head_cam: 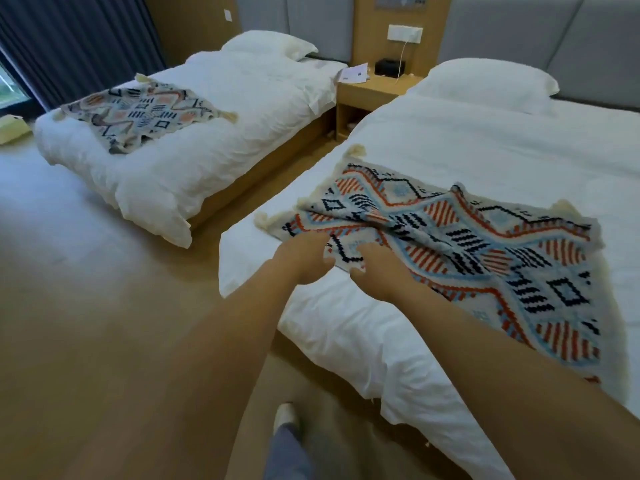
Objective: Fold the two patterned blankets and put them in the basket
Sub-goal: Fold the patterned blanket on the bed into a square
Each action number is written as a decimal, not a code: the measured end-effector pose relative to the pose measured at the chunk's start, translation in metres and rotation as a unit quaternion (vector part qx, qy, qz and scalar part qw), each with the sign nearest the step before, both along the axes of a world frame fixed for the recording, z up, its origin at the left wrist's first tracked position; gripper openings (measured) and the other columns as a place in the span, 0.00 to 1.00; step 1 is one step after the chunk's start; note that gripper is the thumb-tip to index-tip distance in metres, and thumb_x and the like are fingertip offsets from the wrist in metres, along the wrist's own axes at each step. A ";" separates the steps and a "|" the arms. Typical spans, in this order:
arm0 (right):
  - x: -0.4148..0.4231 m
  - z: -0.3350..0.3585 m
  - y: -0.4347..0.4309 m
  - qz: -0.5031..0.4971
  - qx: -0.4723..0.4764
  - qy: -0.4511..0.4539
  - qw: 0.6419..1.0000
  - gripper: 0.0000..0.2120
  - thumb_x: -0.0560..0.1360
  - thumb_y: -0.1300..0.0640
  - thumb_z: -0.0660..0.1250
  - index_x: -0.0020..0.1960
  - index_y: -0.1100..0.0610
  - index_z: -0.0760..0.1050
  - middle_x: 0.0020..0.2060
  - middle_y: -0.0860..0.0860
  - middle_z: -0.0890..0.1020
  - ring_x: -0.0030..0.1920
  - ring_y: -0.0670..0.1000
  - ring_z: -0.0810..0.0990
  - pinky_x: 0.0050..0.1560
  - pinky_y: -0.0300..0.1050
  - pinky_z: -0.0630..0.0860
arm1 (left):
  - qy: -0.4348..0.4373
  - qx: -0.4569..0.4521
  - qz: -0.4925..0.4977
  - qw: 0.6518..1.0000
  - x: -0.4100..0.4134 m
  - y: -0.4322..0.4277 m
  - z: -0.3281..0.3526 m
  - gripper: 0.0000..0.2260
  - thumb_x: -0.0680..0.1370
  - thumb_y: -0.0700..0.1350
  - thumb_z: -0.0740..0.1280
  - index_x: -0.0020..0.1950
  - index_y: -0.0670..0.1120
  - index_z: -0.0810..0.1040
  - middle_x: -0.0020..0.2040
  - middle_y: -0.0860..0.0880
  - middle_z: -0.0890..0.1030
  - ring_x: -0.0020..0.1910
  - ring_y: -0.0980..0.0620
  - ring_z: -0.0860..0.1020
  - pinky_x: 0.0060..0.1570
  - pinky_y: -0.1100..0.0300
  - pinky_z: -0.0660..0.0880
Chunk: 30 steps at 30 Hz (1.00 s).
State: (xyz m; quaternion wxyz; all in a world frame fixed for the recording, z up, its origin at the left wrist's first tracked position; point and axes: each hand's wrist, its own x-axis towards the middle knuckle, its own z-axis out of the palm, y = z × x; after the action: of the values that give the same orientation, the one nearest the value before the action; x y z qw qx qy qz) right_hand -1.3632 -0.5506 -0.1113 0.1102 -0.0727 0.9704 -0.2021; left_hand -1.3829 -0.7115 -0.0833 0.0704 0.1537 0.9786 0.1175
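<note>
Nubby woven blanket (467, 244) on smooth matt cotton sheet (450, 140); wooden nightstand (367, 93).

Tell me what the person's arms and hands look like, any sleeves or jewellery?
The left hand and right hand are ungloved, on bare arms with no sleeves in view. No watch, bracelet or ring shows.

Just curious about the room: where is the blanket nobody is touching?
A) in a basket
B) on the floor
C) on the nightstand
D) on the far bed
D: the far blanket lies on the far bed; the left hand and right hand grip the near blanket.
</note>
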 end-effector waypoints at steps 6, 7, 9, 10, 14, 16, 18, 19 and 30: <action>-0.101 -0.017 -0.015 -0.074 0.024 -0.012 0.997 0.25 0.78 0.49 0.60 0.70 0.59 0.61 0.68 0.58 0.67 0.67 0.58 0.66 0.64 0.51 0.66 | -0.030 -0.040 -0.071 0.996 -0.131 -0.015 -0.029 0.17 0.77 0.53 0.60 0.64 0.48 0.71 0.62 0.46 0.76 0.57 0.45 0.75 0.53 0.51 0.74; -0.117 -0.019 -0.017 -0.086 0.023 -0.018 0.996 0.24 0.78 0.49 0.60 0.70 0.59 0.61 0.68 0.58 0.67 0.66 0.58 0.66 0.63 0.51 0.67 | -0.037 -0.039 -0.084 0.995 -0.153 -0.017 -0.032 0.18 0.77 0.54 0.60 0.65 0.48 0.70 0.63 0.46 0.76 0.58 0.45 0.75 0.55 0.50 0.73; -0.146 -0.020 -0.022 -0.108 0.022 -0.032 0.993 0.24 0.78 0.49 0.60 0.70 0.58 0.61 0.69 0.57 0.67 0.66 0.58 0.66 0.64 0.52 0.68 | -0.057 -0.032 -0.113 0.991 -0.190 -0.017 -0.037 0.19 0.77 0.54 0.60 0.65 0.48 0.69 0.64 0.46 0.75 0.58 0.45 0.75 0.57 0.49 0.74; -0.158 -0.020 -0.023 -0.121 0.021 -0.035 0.992 0.25 0.78 0.49 0.59 0.71 0.58 0.60 0.70 0.57 0.65 0.68 0.58 0.65 0.65 0.53 0.68 | -0.064 -0.034 -0.131 0.989 -0.206 -0.016 -0.039 0.19 0.77 0.55 0.60 0.65 0.48 0.70 0.64 0.46 0.75 0.58 0.46 0.75 0.56 0.48 0.74; -0.195 -0.026 -0.026 -0.160 0.018 -0.047 0.986 0.24 0.78 0.48 0.59 0.70 0.57 0.61 0.69 0.57 0.67 0.66 0.58 0.67 0.64 0.54 0.70 | -0.065 -0.053 -0.186 0.979 -0.258 -0.010 -0.051 0.20 0.78 0.55 0.59 0.65 0.47 0.68 0.64 0.46 0.73 0.59 0.45 0.74 0.56 0.48 0.74; -0.207 -0.034 -0.026 -0.173 0.032 -0.064 0.982 0.22 0.78 0.48 0.58 0.68 0.58 0.63 0.66 0.57 0.69 0.63 0.58 0.69 0.62 0.53 0.71 | -0.079 -0.048 -0.205 0.974 -0.274 -0.006 -0.062 0.19 0.78 0.54 0.60 0.65 0.46 0.68 0.64 0.45 0.74 0.59 0.45 0.74 0.56 0.49 0.73; -0.216 -0.045 -0.023 -0.185 0.038 -0.074 0.979 0.23 0.78 0.49 0.58 0.69 0.58 0.62 0.67 0.58 0.68 0.64 0.58 0.69 0.63 0.53 0.69 | -0.093 -0.054 -0.232 0.967 -0.284 -0.003 -0.074 0.19 0.78 0.53 0.61 0.66 0.45 0.68 0.64 0.44 0.73 0.59 0.44 0.73 0.55 0.51 0.72; -0.219 -0.051 -0.021 -0.191 0.036 -0.081 0.978 0.24 0.78 0.49 0.59 0.70 0.58 0.61 0.68 0.57 0.67 0.66 0.58 0.68 0.65 0.53 0.68 | -0.099 -0.059 -0.241 0.964 -0.289 -0.001 -0.082 0.20 0.78 0.53 0.61 0.66 0.45 0.67 0.64 0.44 0.73 0.59 0.44 0.73 0.54 0.51 0.72; -0.224 -0.123 -0.015 -0.206 0.006 -0.165 0.964 0.22 0.79 0.52 0.59 0.69 0.61 0.62 0.67 0.59 0.68 0.66 0.59 0.67 0.65 0.53 0.68 | -0.197 -0.087 -0.220 0.951 -0.308 -0.013 -0.159 0.21 0.78 0.52 0.59 0.69 0.45 0.65 0.67 0.44 0.71 0.63 0.44 0.71 0.60 0.48 0.71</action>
State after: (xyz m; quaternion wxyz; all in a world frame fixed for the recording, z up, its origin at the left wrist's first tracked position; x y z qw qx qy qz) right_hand -1.5872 -0.5656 -0.2343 0.2256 0.1642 0.9339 -0.2236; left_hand -1.6908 -0.7250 -0.2425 0.2993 0.3319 0.8936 0.0411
